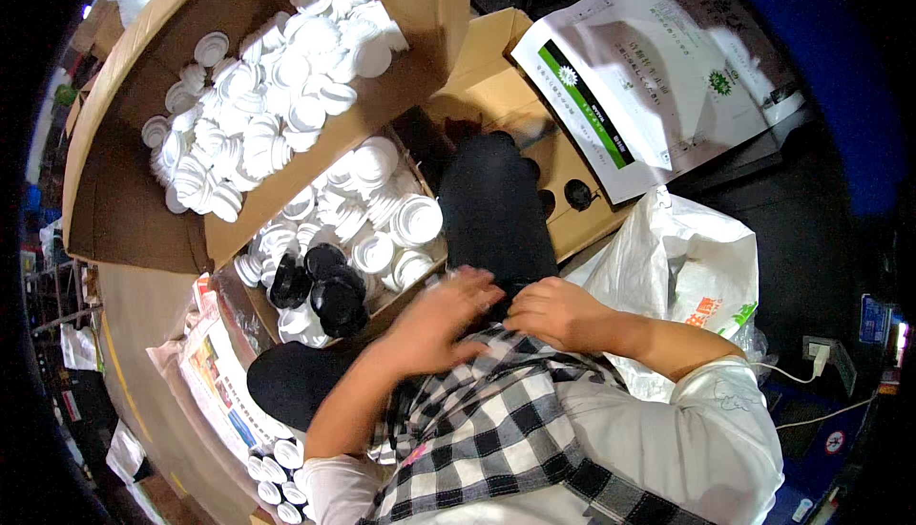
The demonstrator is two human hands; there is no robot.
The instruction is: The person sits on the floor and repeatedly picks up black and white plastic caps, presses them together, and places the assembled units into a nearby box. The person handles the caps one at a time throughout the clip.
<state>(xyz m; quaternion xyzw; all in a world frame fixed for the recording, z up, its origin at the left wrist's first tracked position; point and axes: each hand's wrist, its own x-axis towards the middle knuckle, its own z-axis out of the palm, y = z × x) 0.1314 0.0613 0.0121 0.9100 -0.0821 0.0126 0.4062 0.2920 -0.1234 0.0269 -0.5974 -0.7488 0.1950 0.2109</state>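
Over my lap, my left hand (pixel 441 320) is slightly blurred, its fingers stretched toward the right and the thumb apart from them. I see nothing held in it. Close beside it, my right hand (pixel 555 315) has its fingers curled in above the checked apron (pixel 496 401). Whatever those fingers hold, if anything, is hidden. In front of my left hand stands a small carton (pixel 412 298) full of white plastic lids (pixel 418 220). Several black lids (pixel 336 294) lie at its near left corner.
A large tilted cardboard box (pixel 124 181) holds a heap of white lids (pixel 272 95). Another carton (pixel 596 229) with a few black pieces (pixel 579 195) sits ahead, beside a printed white sheet (pixel 649 76). A white plastic bag (pixel 658 267) is at right; more lids (pixel 277 472) lie lower left.
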